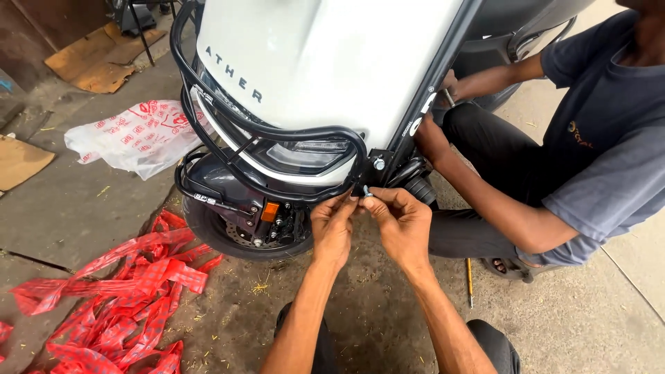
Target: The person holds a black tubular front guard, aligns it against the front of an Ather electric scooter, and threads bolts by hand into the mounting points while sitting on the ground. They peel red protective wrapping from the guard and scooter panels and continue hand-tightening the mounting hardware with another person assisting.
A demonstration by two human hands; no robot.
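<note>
A white plastic bag (131,135) with red prints lies on the concrete floor (76,208) to the left of the white scooter (325,62), and crumpled red packing strips (118,291) lie in front of it. The left hand (331,228) and right hand (402,220) meet under the lower corner of the black tubular crash guard (277,131). The right fingers pinch a small bluish fastener (366,192), pointing up toward the black bracket (379,165); the left fingers are closed beside it. A co-worker's arm (485,201) reaches in from the right, so the room there is narrow.
</note>
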